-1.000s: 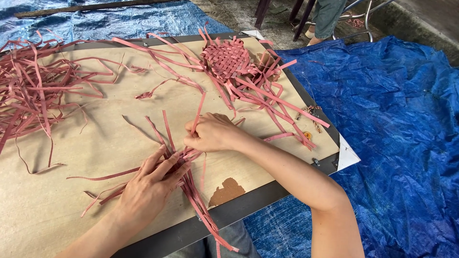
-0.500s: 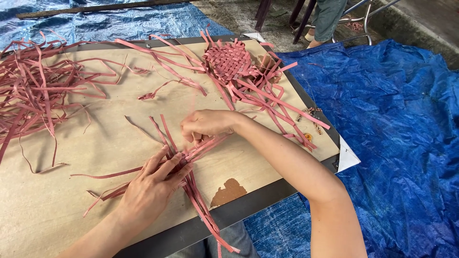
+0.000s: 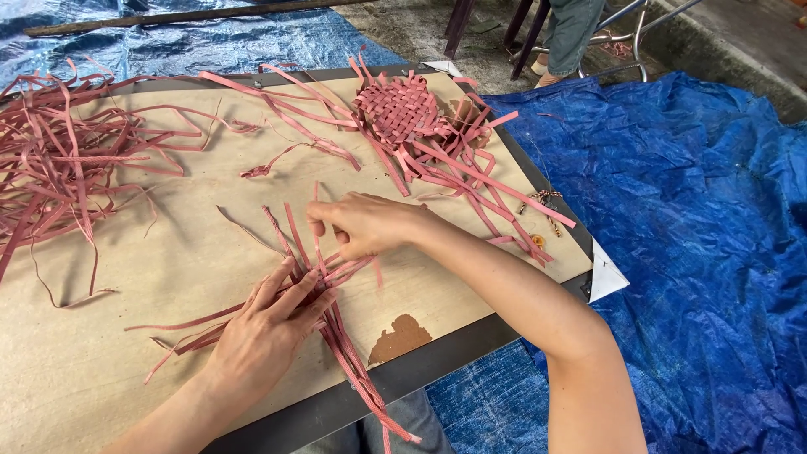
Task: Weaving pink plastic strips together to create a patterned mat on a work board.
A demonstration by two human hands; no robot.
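On a plywood board (image 3: 168,269) lies a small crossing of pink flat strips (image 3: 336,328). My left hand (image 3: 265,332) presses flat on that crossing, fingers spread. My right hand (image 3: 361,223) pinches one of the upright pink strips (image 3: 318,231) just above the left hand's fingertips. A finished woven pink square (image 3: 399,109) with long loose ends lies at the board's far side.
A heap of loose pink strips (image 3: 59,160) covers the board's far left. Blue tarpaulin (image 3: 698,235) spreads to the right and behind. A white paper corner (image 3: 605,276) pokes out at the board's right edge. Another person's legs and chair legs (image 3: 563,38) stand beyond.
My right hand has lifted and moved slightly left and away from the crossing, drawing a strip up. The left hand stays pressed down in the same place.
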